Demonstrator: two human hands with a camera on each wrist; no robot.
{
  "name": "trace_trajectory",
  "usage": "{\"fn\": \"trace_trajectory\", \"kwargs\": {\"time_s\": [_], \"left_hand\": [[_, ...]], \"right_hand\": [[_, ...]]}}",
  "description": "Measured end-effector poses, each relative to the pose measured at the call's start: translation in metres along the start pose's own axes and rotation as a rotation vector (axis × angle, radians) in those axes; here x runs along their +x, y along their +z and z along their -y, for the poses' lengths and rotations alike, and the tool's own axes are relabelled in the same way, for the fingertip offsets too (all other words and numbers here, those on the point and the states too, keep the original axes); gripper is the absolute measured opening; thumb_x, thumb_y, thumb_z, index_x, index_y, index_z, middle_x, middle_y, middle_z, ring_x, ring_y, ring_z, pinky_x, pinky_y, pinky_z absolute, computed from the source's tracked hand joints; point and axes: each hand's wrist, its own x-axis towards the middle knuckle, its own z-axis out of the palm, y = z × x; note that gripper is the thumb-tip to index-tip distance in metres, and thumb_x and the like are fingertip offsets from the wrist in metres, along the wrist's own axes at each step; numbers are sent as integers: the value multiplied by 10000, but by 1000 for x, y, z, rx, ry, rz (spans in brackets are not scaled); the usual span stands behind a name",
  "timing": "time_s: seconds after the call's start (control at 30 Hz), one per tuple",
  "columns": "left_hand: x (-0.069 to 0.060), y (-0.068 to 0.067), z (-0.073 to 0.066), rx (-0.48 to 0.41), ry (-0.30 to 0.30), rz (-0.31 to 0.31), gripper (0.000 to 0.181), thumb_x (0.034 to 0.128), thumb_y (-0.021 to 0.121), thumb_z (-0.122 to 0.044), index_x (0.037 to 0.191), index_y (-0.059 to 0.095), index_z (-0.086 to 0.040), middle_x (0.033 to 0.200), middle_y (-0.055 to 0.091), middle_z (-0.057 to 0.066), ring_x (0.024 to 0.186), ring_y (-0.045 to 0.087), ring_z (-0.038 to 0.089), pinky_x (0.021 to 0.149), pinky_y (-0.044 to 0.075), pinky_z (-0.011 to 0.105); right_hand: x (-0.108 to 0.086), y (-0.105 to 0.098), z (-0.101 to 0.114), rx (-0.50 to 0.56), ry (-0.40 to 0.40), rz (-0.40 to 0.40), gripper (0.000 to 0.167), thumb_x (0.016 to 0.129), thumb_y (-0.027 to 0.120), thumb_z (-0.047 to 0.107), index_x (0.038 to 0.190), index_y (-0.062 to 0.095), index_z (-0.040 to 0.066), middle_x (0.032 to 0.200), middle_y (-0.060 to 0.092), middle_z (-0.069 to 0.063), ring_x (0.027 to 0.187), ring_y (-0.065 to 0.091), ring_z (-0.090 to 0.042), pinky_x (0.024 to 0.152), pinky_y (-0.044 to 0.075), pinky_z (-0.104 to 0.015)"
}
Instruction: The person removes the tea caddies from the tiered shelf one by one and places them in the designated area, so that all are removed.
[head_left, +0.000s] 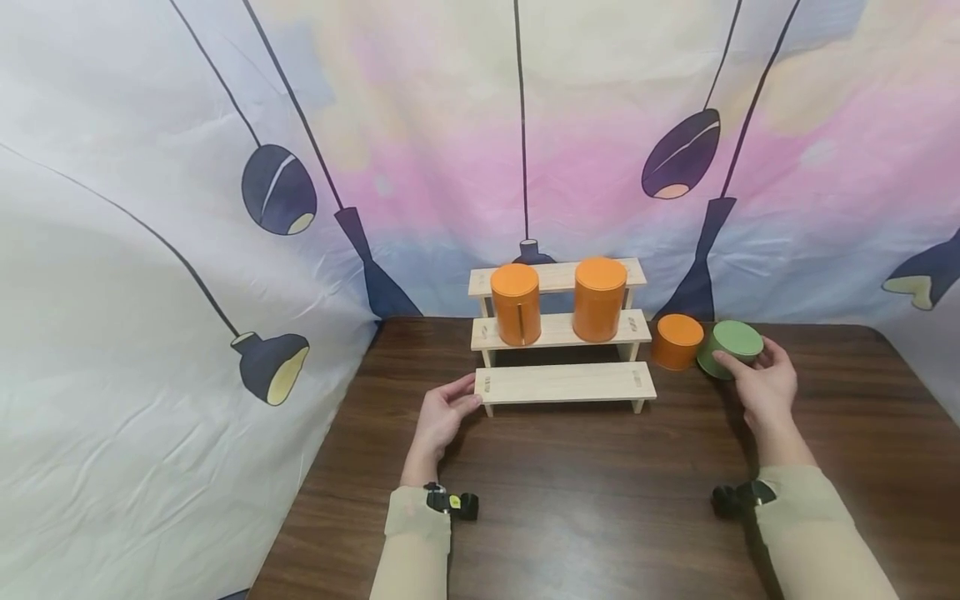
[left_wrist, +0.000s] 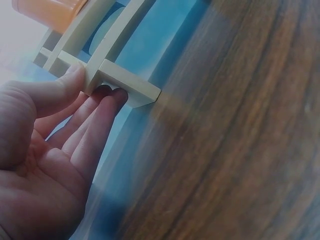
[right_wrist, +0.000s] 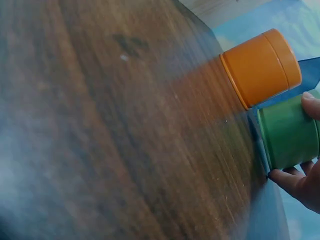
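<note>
My left hand (head_left: 441,415) pinches the left end of the lowest step of a three-tier wooden stand (head_left: 562,383). The left wrist view shows the thumb on one side of the wood (left_wrist: 130,82) and the fingertips on the other. Around a short green tin (head_left: 735,340) my right hand (head_left: 768,385) curls its thumb and fingers. That green tin (right_wrist: 290,132) is beside a short orange tin (right_wrist: 262,67), right of the stand. Two taller orange tins (head_left: 516,307) (head_left: 600,300) stand upright on the middle step.
The dark wooden table (head_left: 577,500) extends toward me in front of the stand. Behind it hangs a cloth backdrop (head_left: 442,125) printed with dark lamps, and its left part runs along the table's left edge.
</note>
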Motion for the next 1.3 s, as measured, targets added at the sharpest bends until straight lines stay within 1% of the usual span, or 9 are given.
{"fn": "trace_trajectory", "kwargs": {"time_s": [0.1, 0.23, 0.47, 0.57, 0.7, 0.87, 1.17, 1.3], "left_hand": [[1, 1, 0, -2, 4, -5, 454, 965, 755, 36, 1411, 666, 33, 1344, 695, 256, 1157, 725, 255, 903, 587, 255], [0, 1, -1, 3, 10, -10, 457, 965, 749, 42, 1414, 658, 42, 1341, 692, 268, 1153, 725, 263, 893, 590, 254], [1, -1, 1, 6, 2, -5, 444, 969, 761, 18, 1406, 682, 6, 1334, 707, 238, 1164, 726, 266, 902, 578, 243], [1, -1, 2, 11, 8, -3, 438, 972, 759, 13, 1404, 686, 4, 1330, 710, 235, 1166, 727, 268, 907, 575, 246], [0, 0, 1, 14, 17, -2, 442, 969, 759, 18, 1404, 682, 14, 1327, 711, 239, 1160, 729, 260, 912, 579, 253], [0, 0, 1, 6, 22, 1, 442, 965, 754, 34, 1401, 682, 19, 1327, 708, 246, 1154, 726, 250, 892, 575, 227], [0, 0, 0, 18, 19, -8, 452, 968, 755, 30, 1412, 670, 22, 1341, 699, 248, 1173, 717, 262, 883, 569, 214], [2, 0, 0, 10, 11, -8, 453, 960, 744, 61, 1406, 662, 51, 1334, 693, 274, 1170, 711, 275, 869, 560, 200]], "right_hand": [[3, 1, 1, -39, -12, -11, 927, 960, 819, 263, 1705, 268, 216, 1742, 290, -90, 1581, 318, -235, 1219, 369, -368], [5, 4, 1, -61, -25, -22, 909, 963, 813, 263, 1699, 282, 212, 1736, 308, -93, 1575, 335, -243, 1216, 376, -379], [9, 10, -3, -109, -48, -58, 902, 965, 808, 267, 1697, 286, 189, 1726, 322, -107, 1573, 339, -265, 1209, 388, -390], [11, 11, -5, -121, -59, -68, 897, 965, 808, 264, 1695, 293, 184, 1726, 324, -107, 1573, 340, -273, 1207, 391, -398], [11, 11, -6, -134, -70, -68, 890, 966, 806, 257, 1694, 300, 179, 1725, 331, -106, 1569, 348, -279, 1209, 389, -402], [11, 12, -5, -145, -76, -68, 887, 969, 802, 259, 1694, 299, 170, 1727, 329, -106, 1567, 350, -287, 1212, 385, -405], [9, 14, -5, -172, -92, -73, 880, 974, 797, 263, 1692, 301, 156, 1721, 341, -110, 1563, 357, -294, 1214, 384, -416], [8, 15, -5, -181, -101, -68, 875, 982, 787, 266, 1694, 293, 148, 1720, 339, -119, 1564, 354, -300, 1215, 382, -424]]}}
